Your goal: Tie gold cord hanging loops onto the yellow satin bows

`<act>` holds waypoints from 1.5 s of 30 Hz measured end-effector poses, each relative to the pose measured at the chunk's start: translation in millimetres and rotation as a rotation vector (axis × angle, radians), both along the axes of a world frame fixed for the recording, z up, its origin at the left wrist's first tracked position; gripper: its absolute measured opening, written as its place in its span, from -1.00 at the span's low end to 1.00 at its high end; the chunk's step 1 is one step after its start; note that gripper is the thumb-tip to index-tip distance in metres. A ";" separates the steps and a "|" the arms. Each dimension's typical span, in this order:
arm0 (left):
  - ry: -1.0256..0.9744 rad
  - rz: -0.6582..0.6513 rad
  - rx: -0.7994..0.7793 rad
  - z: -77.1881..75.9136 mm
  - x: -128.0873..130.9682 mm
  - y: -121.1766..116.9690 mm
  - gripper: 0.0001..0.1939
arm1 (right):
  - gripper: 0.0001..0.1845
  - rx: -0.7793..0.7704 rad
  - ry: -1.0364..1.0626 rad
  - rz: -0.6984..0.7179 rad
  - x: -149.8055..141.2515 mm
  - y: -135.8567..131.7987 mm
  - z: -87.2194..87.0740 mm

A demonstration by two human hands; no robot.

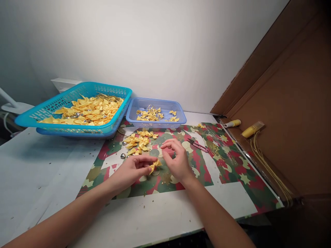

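A small yellow ribbon bow [155,166] is pinched between the thumb and fingers of my left hand [136,167], low over the patterned sheet. Just to its right is my right hand [177,160], its thumb and fingertips brought together in a pinch. What they hold, if anything, is too fine to make out; a thin line shows near the fingers. Beyond my hands lies a loose pile of yellow bows [141,141], some with thin gold ties. A silver heart-shaped bead [123,156] sits by the pile's near left side.
A turquoise basket [72,128] full of bows stands at back left. Beside it, a blue basket [156,125] holds fewer bows. Pink-handled thread snips [198,145] lie right of my hands. Yellow thread spools [252,130] and gold cord [269,172] are by the cardboard wall [289,103].
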State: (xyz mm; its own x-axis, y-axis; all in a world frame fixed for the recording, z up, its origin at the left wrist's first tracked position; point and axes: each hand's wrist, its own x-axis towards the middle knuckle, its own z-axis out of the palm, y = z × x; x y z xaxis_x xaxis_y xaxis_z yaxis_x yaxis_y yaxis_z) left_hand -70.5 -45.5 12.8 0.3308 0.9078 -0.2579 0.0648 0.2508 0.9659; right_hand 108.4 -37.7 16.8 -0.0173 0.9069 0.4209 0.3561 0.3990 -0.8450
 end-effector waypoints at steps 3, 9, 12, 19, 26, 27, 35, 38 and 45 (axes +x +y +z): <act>0.117 0.024 0.207 0.1 3.3 -2.6 -0.79 | -0.83 -0.013 0.003 0.005 0.0 0.7 -1.3; 0.081 0.048 0.059 3.1 0.4 -1.0 -0.73 | -0.83 -0.008 0.004 0.002 -1.2 1.0 -3.2; 0.009 0.077 -0.054 3.8 -2.2 0.9 -0.69 | -0.84 -0.037 0.003 0.028 -1.3 0.6 -3.0; 0.161 0.090 0.271 -2.6 -1.4 0.6 -0.80 | -0.83 -0.086 -0.025 0.073 -2.4 0.0 -5.8; -0.027 0.062 -0.101 2.9 -5.7 4.0 -0.63 | -0.90 -0.238 -0.120 0.155 -0.5 1.1 -7.3; -0.046 0.066 -0.133 3.4 -6.2 4.3 -0.61 | -0.92 -0.275 -0.109 0.183 -0.6 0.7 -7.5; -0.033 0.066 -0.129 1.6 -7.9 6.1 -0.58 | -0.89 -0.336 0.037 0.211 -5.2 0.9 -15.1; -0.051 0.049 -0.170 -3.1 -10.8 8.8 -0.48 | -0.75 -0.378 0.048 0.234 -5.7 0.5 -16.9; -0.005 0.013 -0.160 -11.1 -14.9 12.6 -0.35 | -0.74 -0.402 0.069 0.208 -11.2 -2.5 -20.1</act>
State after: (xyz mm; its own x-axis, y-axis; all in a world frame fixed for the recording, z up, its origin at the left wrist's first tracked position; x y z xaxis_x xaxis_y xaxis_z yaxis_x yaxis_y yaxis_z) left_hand -85.4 -32.9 1.7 0.3212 0.8594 -0.3978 0.0559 0.4021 0.9139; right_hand 97.3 -40.1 -3.3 -0.2004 0.9788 0.0423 0.2411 0.0911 -0.9662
